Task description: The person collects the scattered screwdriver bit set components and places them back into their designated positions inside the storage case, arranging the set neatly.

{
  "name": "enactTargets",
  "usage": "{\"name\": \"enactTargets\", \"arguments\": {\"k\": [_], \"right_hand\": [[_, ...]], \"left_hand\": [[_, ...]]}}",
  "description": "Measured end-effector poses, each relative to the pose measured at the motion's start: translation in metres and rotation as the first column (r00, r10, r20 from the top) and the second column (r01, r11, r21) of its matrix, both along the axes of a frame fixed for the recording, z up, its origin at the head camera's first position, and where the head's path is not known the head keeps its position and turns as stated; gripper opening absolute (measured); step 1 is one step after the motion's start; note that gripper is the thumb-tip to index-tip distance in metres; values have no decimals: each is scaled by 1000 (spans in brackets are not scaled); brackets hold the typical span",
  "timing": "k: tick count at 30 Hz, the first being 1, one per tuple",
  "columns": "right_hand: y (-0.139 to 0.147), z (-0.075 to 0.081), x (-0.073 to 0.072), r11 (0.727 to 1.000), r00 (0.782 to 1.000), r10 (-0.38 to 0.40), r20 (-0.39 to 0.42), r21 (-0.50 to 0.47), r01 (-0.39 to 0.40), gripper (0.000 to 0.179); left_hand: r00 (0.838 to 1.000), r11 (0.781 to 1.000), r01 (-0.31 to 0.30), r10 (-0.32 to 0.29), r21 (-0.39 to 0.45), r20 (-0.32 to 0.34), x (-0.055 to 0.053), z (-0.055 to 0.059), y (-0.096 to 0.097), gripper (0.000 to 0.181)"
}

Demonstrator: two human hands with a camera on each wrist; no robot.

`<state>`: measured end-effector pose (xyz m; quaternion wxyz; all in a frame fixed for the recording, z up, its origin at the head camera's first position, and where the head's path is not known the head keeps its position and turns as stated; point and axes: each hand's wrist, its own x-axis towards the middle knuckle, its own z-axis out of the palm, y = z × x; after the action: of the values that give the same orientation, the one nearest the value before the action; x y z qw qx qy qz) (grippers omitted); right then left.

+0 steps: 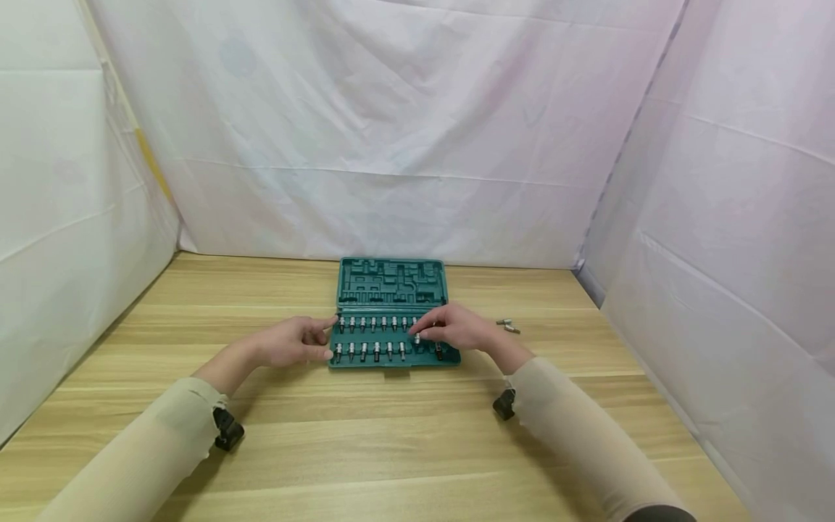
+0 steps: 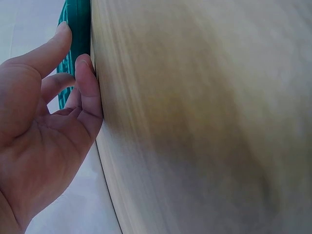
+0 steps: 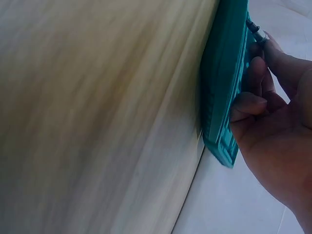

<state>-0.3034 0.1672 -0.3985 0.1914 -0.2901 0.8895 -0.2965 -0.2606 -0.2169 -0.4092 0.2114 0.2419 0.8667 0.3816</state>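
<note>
A green tool case (image 1: pixel 394 368) lies unfolded on the table, its lid at the back. Two rows of silver bit sockets (image 1: pixel 376 348) stand in its front half. Between thumb and fingertips, my right hand (image 1: pixel 459 328) pinches a bit socket (image 1: pixel 417 338) over the right part of the front row; in the right wrist view the dark tip of that bit socket (image 3: pixel 258 33) points toward the case. At the case's left edge, my left hand (image 1: pixel 290 341) rests its thumb and index finger against the side, the other fingers loosely bent. My right hand hides some back-row slots.
Loose bit sockets (image 1: pixel 512 329) lie on the wooden table (image 1: pixel 391 449) to the right of the case. White cloth (image 1: pixel 391 130) hangs behind the table and at both sides. The moulded lid (image 1: pixel 391 281) leans back toward the rear cloth.
</note>
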Motion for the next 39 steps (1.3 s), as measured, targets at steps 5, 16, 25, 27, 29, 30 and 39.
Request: {"name": "enactTargets", "arguments": {"k": [5, 16, 25, 27, 29, 30, 39], "right_hand": [[-6, -3, -3, 999, 1000, 23, 4, 29, -23, 26], [-8, -3, -2, 999, 999, 31, 18, 23, -31, 26], [-7, -6, -3, 1000, 999, 22, 44, -8, -21, 21], [-7, -6, -3, 1000, 999, 22, 42, -11, -21, 20], [-7, -7, -3, 1000, 999, 27, 36, -10, -26, 20], [-7, -6, -3, 1000, 999, 30, 31, -10, -30, 20], [-5, -7, -4, 999, 999, 35, 28, -29, -34, 19]], "left_hand": [[1000, 1000, 2, -2, 0, 0, 0, 0, 0, 84], [1000, 1000, 1, -2, -11, -14, -1, 0, 0, 84], [1000, 1000, 2, -2, -16, -15, -1, -1, 0, 84], [1000, 1000, 0, 0, -16, -14, -1, -1, 0, 84], [1000, 1000, -3, 2, -16, -12, 0, -1, -1, 84], [1000, 1000, -5, 4, -16, -12, 0, 0, -1, 84], [1000, 1000, -3, 3, -14, -10, 1, 1, -1, 84]]}}
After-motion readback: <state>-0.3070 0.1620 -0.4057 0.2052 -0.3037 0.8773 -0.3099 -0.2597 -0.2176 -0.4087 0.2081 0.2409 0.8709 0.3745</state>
